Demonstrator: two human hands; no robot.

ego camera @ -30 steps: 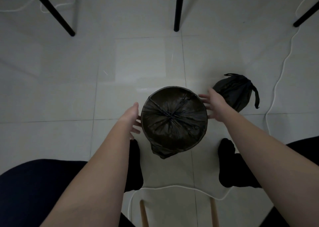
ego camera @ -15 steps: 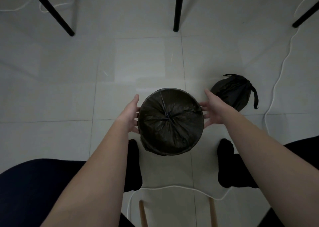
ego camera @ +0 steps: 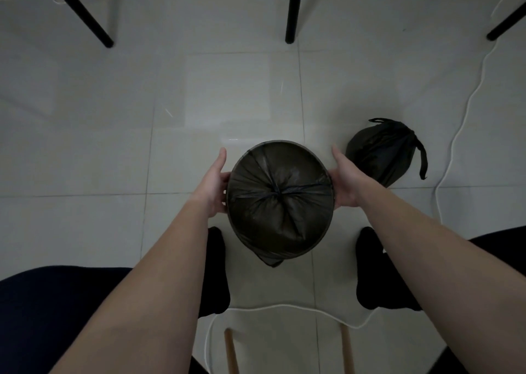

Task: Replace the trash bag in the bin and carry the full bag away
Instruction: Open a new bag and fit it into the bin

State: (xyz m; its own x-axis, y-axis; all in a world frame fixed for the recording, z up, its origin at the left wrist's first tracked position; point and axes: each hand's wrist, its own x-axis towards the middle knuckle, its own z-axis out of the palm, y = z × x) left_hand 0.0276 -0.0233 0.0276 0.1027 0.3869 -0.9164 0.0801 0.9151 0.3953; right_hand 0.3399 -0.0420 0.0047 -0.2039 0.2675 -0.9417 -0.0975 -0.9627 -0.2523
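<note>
- Bin [ego camera: 280, 241], one, lined with a black trash bag [ego camera: 279, 197], sits on the floor [ego camera: 113, 151] between my two feet.
- My left hand [ego camera: 212, 187] and right hand [ego camera: 345, 181] press its sides, grasping it.
- One tied full bag [ego camera: 381, 153] lies just right.
- Open tile ahead; three dark legs beyond.
</note>
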